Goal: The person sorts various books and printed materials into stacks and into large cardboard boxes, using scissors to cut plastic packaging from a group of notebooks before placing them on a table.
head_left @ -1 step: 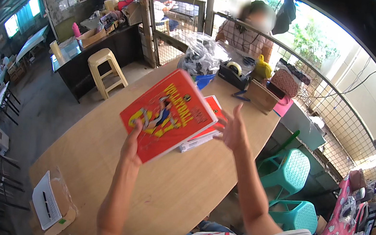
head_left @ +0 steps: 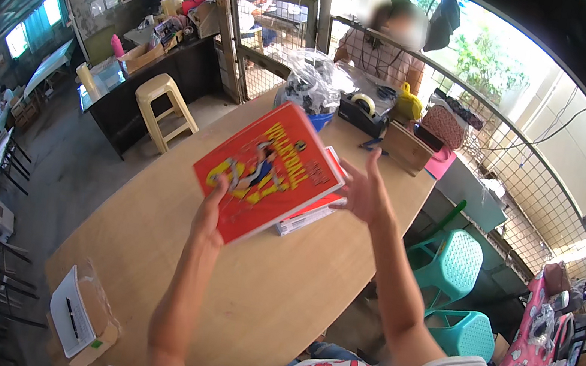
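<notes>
A red book (head_left: 263, 178) with a cartoon volleyball player on its cover is held up, tilted, above the wooden table (head_left: 277, 287). My left hand (head_left: 210, 214) grips its lower left edge, thumb on the cover and the other fingers hidden behind. At the book's right edge is my right hand (head_left: 365, 194), open with its fingers spread; whether the fingertips touch the edge I cannot tell. Behind and below the held book, a stack of similar red books (head_left: 311, 216) lies on the table, partly hidden.
At the table's far end stand a plastic-wrapped bundle (head_left: 314, 84), a tape dispenser (head_left: 363, 110) and a cardboard box (head_left: 408, 149). Near left lies a box with paper and a pen (head_left: 71, 316). Green stools (head_left: 456, 264) stand at right; a person (head_left: 384, 53) is beyond the mesh fence.
The book has shifted slightly up and to the right in my left hand. My right hand's fingers are a little nearer its right edge.
</notes>
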`<state>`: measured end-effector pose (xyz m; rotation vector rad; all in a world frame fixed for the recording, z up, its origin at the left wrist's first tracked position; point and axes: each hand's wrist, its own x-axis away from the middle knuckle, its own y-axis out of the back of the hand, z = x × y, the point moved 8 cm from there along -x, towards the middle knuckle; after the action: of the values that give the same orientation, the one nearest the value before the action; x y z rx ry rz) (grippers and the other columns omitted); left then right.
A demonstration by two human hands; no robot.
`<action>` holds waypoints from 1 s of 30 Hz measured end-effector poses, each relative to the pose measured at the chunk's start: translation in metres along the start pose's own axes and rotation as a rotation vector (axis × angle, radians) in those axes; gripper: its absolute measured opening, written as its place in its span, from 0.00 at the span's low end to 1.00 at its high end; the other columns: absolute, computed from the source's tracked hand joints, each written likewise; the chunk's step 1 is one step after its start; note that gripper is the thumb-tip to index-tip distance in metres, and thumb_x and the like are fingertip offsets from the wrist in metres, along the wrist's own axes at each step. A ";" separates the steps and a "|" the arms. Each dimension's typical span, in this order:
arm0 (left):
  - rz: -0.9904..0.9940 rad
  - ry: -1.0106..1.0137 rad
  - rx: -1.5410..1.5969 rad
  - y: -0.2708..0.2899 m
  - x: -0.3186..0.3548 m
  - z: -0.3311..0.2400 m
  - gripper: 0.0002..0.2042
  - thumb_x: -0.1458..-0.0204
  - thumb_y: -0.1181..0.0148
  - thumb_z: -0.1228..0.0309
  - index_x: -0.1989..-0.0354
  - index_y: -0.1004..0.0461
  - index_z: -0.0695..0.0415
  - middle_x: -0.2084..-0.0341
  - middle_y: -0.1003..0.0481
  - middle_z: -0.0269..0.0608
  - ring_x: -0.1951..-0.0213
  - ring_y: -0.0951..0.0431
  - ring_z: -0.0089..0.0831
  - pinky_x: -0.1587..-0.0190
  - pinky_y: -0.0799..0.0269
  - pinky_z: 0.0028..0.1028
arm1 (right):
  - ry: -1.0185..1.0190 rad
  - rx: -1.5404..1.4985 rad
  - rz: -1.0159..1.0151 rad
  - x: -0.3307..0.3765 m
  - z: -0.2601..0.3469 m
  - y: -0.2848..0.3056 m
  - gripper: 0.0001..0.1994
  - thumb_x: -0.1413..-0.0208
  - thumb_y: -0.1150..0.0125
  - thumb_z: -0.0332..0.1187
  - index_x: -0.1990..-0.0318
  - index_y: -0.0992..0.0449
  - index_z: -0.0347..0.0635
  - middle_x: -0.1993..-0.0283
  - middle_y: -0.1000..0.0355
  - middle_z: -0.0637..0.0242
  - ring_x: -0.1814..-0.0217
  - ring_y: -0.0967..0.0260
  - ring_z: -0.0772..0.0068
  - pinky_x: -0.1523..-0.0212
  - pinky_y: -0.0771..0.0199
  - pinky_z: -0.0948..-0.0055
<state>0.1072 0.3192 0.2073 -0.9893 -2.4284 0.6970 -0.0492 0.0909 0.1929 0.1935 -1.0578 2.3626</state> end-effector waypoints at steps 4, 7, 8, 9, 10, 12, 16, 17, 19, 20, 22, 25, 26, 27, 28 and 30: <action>0.022 0.090 -0.088 -0.031 -0.081 0.028 0.36 0.55 0.32 0.50 0.43 0.35 0.62 0.52 0.27 0.48 0.50 0.25 0.37 0.49 0.25 0.40 | 0.143 0.553 0.067 -0.019 0.055 -0.010 0.26 0.48 0.35 0.49 0.50 0.28 0.37 0.54 0.27 0.59 0.58 0.25 0.67 0.63 0.22 0.60; 0.050 0.184 -0.108 -0.035 -0.125 0.070 0.34 0.57 0.30 0.52 0.47 0.32 0.62 0.56 0.24 0.47 0.54 0.23 0.38 0.52 0.23 0.42 | 0.149 0.450 -0.019 -0.053 0.055 0.045 0.12 0.48 0.39 0.38 0.63 0.25 0.38 0.69 0.28 0.67 0.70 0.29 0.73 0.73 0.24 0.69; 0.042 0.208 -0.104 -0.025 -0.137 0.077 0.32 0.57 0.29 0.52 0.49 0.31 0.62 0.57 0.24 0.46 0.55 0.22 0.38 0.54 0.23 0.43 | 0.121 0.401 -0.011 -0.062 0.048 0.052 0.09 0.48 0.41 0.36 0.67 0.25 0.39 0.71 0.29 0.68 0.71 0.30 0.73 0.71 0.24 0.67; 0.015 0.151 -0.139 -0.005 -0.146 0.074 0.34 0.61 0.27 0.52 0.50 0.31 0.62 0.54 0.26 0.48 0.56 0.22 0.41 0.55 0.22 0.46 | 0.139 0.382 -0.048 -0.067 0.038 0.044 0.06 0.50 0.43 0.33 0.72 0.26 0.41 0.76 0.33 0.70 0.78 0.36 0.75 0.77 0.29 0.74; 0.021 0.140 -0.149 -0.001 -0.157 0.079 0.34 0.61 0.27 0.52 0.50 0.31 0.62 0.54 0.26 0.48 0.56 0.22 0.41 0.55 0.22 0.46 | 0.141 0.405 -0.066 -0.075 0.034 0.058 0.11 0.52 0.39 0.39 0.70 0.24 0.40 0.71 0.31 0.67 0.67 0.34 0.70 0.65 0.27 0.63; -0.370 0.165 -0.488 0.037 -0.160 0.096 0.38 0.64 0.24 0.52 0.47 0.33 0.62 0.48 0.30 0.52 0.57 0.21 0.41 0.56 0.22 0.45 | 0.266 1.143 -0.234 -0.076 0.040 0.077 0.20 0.53 0.38 0.44 0.56 0.24 0.39 0.58 0.29 0.55 0.49 0.37 0.59 0.52 0.35 0.48; 0.273 0.293 0.260 0.035 -0.134 0.143 0.46 0.55 0.52 0.29 0.37 0.42 0.57 0.40 0.37 0.49 0.42 0.33 0.46 0.43 0.32 0.51 | 0.011 0.882 -0.343 -0.074 0.012 0.113 0.44 0.50 0.48 0.65 0.31 0.47 0.49 0.29 0.50 0.49 0.24 0.70 0.51 0.32 0.70 0.39; 0.183 0.255 0.145 0.070 -0.136 0.153 0.45 0.52 0.59 0.29 0.36 0.42 0.55 0.39 0.37 0.47 0.39 0.36 0.46 0.41 0.35 0.51 | -0.105 0.688 -0.192 -0.086 -0.001 0.114 0.49 0.51 0.55 0.71 0.29 0.59 0.50 0.26 0.62 0.56 0.23 0.76 0.51 0.31 0.74 0.39; 0.112 0.252 0.033 0.084 -0.144 0.186 0.44 0.50 0.66 0.28 0.36 0.43 0.52 0.38 0.38 0.44 0.37 0.39 0.46 0.39 0.38 0.52 | -0.219 0.479 -0.078 -0.101 -0.014 0.133 0.54 0.52 0.62 0.77 0.28 0.71 0.51 0.23 0.74 0.63 0.22 0.82 0.51 0.31 0.78 0.39; 0.082 0.273 -0.020 0.062 -0.144 0.220 0.40 0.49 0.63 0.31 0.36 0.42 0.50 0.37 0.38 0.43 0.37 0.39 0.46 0.40 0.39 0.56 | -0.215 0.423 -0.044 -0.106 -0.021 0.155 0.53 0.52 0.64 0.77 0.28 0.67 0.50 0.24 0.70 0.63 0.23 0.77 0.53 0.31 0.71 0.41; 0.051 0.268 -0.094 0.046 -0.146 0.236 0.37 0.47 0.60 0.35 0.35 0.42 0.48 0.37 0.39 0.42 0.38 0.38 0.46 0.42 0.39 0.60 | -0.187 0.319 0.099 -0.119 -0.034 0.152 0.52 0.53 0.66 0.78 0.29 0.59 0.49 0.25 0.62 0.64 0.25 0.65 0.55 0.33 0.59 0.44; 0.033 0.121 0.054 0.051 -0.149 0.222 0.33 0.45 0.56 0.41 0.37 0.40 0.49 0.39 0.35 0.43 0.41 0.33 0.46 0.44 0.33 0.56 | -0.148 0.224 0.234 -0.138 -0.043 0.122 0.51 0.52 0.71 0.78 0.31 0.46 0.47 0.30 0.46 0.65 0.31 0.45 0.63 0.36 0.40 0.57; 0.039 0.125 0.049 0.041 -0.154 0.227 0.33 0.45 0.56 0.41 0.37 0.40 0.49 0.39 0.35 0.43 0.41 0.33 0.46 0.44 0.33 0.56 | -0.141 0.220 0.230 -0.150 -0.039 0.130 0.51 0.52 0.71 0.78 0.31 0.46 0.47 0.30 0.46 0.65 0.31 0.45 0.63 0.36 0.40 0.57; 0.045 0.114 0.080 0.024 -0.163 0.235 0.33 0.45 0.56 0.41 0.37 0.40 0.50 0.39 0.36 0.43 0.41 0.33 0.46 0.44 0.33 0.54 | -0.118 0.245 0.226 -0.164 -0.028 0.143 0.51 0.53 0.71 0.79 0.31 0.47 0.48 0.29 0.47 0.65 0.29 0.48 0.62 0.35 0.43 0.51; 0.050 0.104 0.110 0.008 -0.172 0.244 0.33 0.45 0.56 0.41 0.37 0.40 0.51 0.39 0.36 0.44 0.41 0.33 0.46 0.43 0.33 0.53 | -0.096 0.270 0.222 -0.176 -0.016 0.158 0.51 0.54 0.71 0.79 0.31 0.47 0.50 0.28 0.49 0.65 0.28 0.50 0.60 0.35 0.46 0.45; 0.088 0.031 0.057 -0.005 -0.186 0.248 0.35 0.44 0.61 0.39 0.36 0.42 0.54 0.38 0.39 0.46 0.38 0.38 0.46 0.41 0.37 0.50 | -0.125 0.326 0.234 -0.198 -0.008 0.164 0.52 0.56 0.71 0.80 0.30 0.48 0.51 0.27 0.51 0.64 0.27 0.53 0.56 0.36 0.51 0.37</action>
<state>0.0906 0.1091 -0.0200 -1.0813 -2.3366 0.7710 0.0318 -0.0750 0.0138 0.3577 -0.7773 2.7600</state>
